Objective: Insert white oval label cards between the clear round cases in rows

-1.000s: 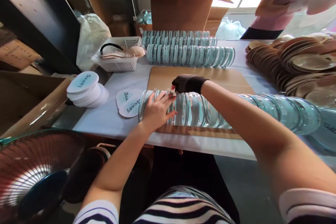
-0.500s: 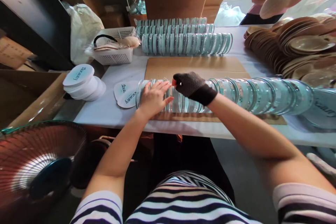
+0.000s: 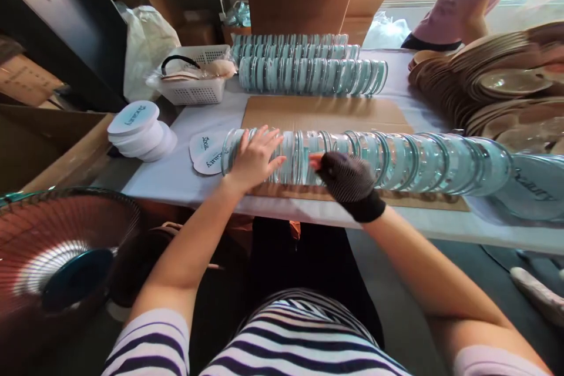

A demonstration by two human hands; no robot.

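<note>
A long row of clear round lids lies on its side across a cardboard sheet on the white table. My left hand rests flat with spread fingers on the row's left end. My right hand, in a black mesh glove, touches the near side of the row just right of the left hand, fingers curled. Round white labels with dark script lie flat by the row's left end.
Further rows of lids lie at the back, before a cardboard box. A stack of white discs and a white basket stand left. Brown plates pile at right; another person stands behind. A fan sits lower left.
My right hand has come from the far top of the row over to its near side, lower and further right. My left hand stays on the left end. The view has shifted slightly.
</note>
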